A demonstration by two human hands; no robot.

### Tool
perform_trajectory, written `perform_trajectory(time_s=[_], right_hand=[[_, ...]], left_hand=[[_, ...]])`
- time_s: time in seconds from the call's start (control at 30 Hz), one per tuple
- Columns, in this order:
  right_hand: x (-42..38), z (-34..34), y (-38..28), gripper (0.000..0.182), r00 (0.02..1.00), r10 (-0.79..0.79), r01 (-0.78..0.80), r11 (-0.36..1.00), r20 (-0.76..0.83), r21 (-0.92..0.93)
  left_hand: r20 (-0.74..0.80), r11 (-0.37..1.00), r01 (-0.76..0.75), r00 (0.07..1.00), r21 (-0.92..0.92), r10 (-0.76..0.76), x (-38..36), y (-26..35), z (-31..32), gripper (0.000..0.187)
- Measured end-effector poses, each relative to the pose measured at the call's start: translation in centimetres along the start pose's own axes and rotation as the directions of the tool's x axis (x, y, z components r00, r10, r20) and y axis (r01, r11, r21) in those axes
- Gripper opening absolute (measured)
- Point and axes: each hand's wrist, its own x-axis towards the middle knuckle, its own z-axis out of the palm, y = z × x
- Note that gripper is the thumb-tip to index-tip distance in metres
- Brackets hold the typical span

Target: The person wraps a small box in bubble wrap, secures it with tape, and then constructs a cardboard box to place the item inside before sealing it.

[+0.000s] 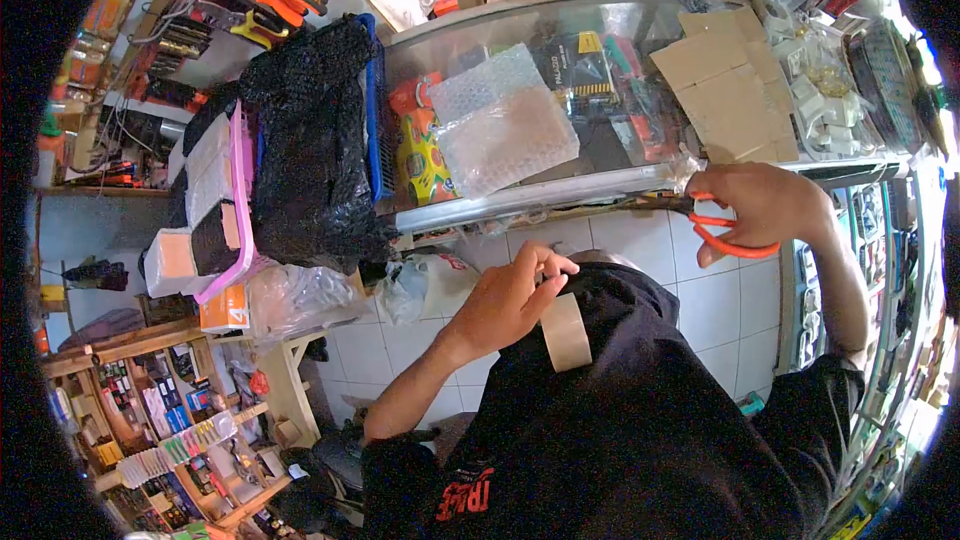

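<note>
My left hand (508, 302) is closed, its fingers curled in front of my black shirt. A wide tan roll of packing tape (566, 333) hangs just under its thumb, apparently gripped there; the fingers partly hide how. My right hand (765, 202) is wrapped round the orange handles of a pair of scissors (735, 240) at the counter's front edge. The scissor blades point left along that edge. On the glass counter (620, 25) lies a bubble-wrapped packet (505, 125), forward of both hands and touched by neither.
Flattened cardboard (728, 90) lies at the counter's right. On the left are a blue crate (380, 120) with black plastic over it and a pink tray (240, 200) of boxes. Wooden shelves (180, 430) of small goods stand lower left. White floor tiles (400, 355) show below the counter.
</note>
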Motion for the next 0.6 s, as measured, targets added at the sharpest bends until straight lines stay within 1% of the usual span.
perform_trajectory(time_s=[0.03, 0.13, 0.17, 0.23, 0.27, 0.33, 0.37, 0.47, 0.5, 0.6], right_hand=[[0.1, -0.4, 0.0, 0.072, 1.000, 0.017, -0.017, 1.000, 0.013, 0.015], [0.7, 0.5, 1.8, 0.074, 0.996, -0.013, 0.018, 0.998, -0.086, 0.063], [1.2, 0.9, 2.4, 0.070, 0.989, -0.043, 0.052, 0.997, -0.143, 0.061], [2.2, 1.6, 3.5, 0.063, 0.962, -0.103, 0.118, 0.992, -0.252, 0.046], [2.7, 1.5, 3.7, 0.064, 0.974, -0.024, 0.045, 0.995, -0.227, 0.087], [3.9, 1.2, 3.7, 0.067, 0.976, 0.133, -0.105, 0.981, -0.170, 0.165], [4.8, 1.9, 4.7, 0.066, 0.967, 0.122, -0.080, 0.979, -0.225, 0.187], [7.6, 3.8, 6.4, 0.064, 0.918, 0.216, -0.165, 0.971, -0.332, 0.175], [8.2, 3.6, 5.4, 0.046, 0.895, 0.266, -0.218, 0.961, -0.357, 0.169], [11.9, 5.4, 6.0, 0.046, 0.793, 0.332, -0.305, 0.942, -0.511, 0.139]], left_hand=[[0.001, 1.000, -0.006, 1.000, 0.021, 0.006, 0.0, -0.3, 0.2, 0.044], [0.029, 0.999, 0.048, 0.998, -0.024, -0.048, 0.0, 0.7, -0.8, 0.059], [0.045, 0.995, 0.079, 0.996, -0.056, -0.076, 0.0, 1.2, -1.1, 0.063], [0.036, 0.999, 0.006, 0.999, -0.054, -0.005, 0.1, 0.5, -0.8, 0.078], [0.031, 0.998, -0.030, 0.999, -0.054, 0.032, 0.1, 0.0, -0.4, 0.085], [0.016, 0.994, -0.041, 0.999, -0.103, 0.043, 0.1, -1.2, 1.0, 0.099], [0.008, 0.991, -0.046, 0.999, -0.127, 0.047, 0.1, -1.8, 2.0, 0.106], [-0.075, 0.974, -0.116, 0.992, -0.195, 0.103, 0.0, -3.8, 4.3, 0.121], [-0.080, 0.967, -0.091, 0.994, -0.237, 0.074, 0.0, -4.9, 5.0, 0.128], [-0.200, 0.881, -0.183, 0.974, -0.435, 0.104, 0.7, -7.2, 7.1, 0.133]])
